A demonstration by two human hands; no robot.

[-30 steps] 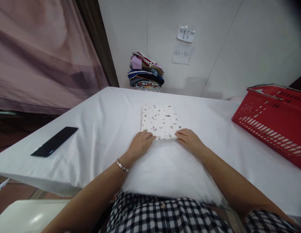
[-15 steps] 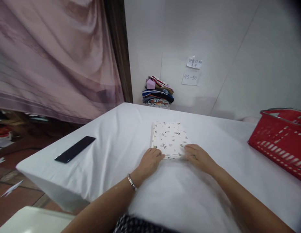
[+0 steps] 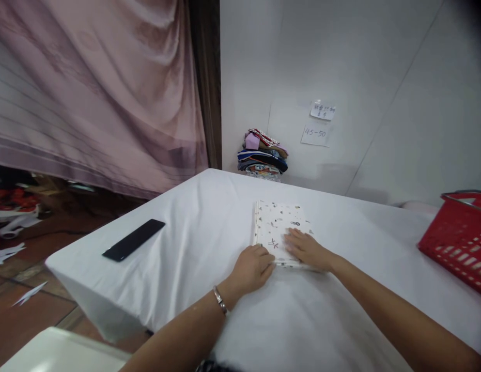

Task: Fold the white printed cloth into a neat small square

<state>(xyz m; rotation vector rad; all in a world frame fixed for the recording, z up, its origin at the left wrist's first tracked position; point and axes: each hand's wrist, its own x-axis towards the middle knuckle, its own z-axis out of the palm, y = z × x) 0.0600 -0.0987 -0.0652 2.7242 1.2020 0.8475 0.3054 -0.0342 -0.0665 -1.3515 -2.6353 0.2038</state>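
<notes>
A folded white cloth (image 3: 281, 217) with small printed motifs lies flat on the white-covered table, its layers showing along the left and near edges. My right hand (image 3: 305, 249) rests palm down on its near right part, fingers stretched out over the print. At the near left corner, my left hand (image 3: 252, 266) lies with bent fingers touching the cloth's edge; its thumb side is close to the near fold. A silver bracelet (image 3: 220, 300) circles my left wrist. Part of the cloth's near right edge is hidden under my right hand.
On the white tablecloth (image 3: 178, 243) a black flat object (image 3: 134, 239) lies to the left. A red plastic basket (image 3: 455, 240) stands at the right. Beyond the far edge is a stack of folded clothes (image 3: 262, 155) against the wall, below paper notes (image 3: 315, 135). A pink curtain (image 3: 147, 93) hangs left.
My right hand has moved from the cloth's near right corner onto its top, further in. My left hand stays at the near left corner. The whole view has shifted slightly.
</notes>
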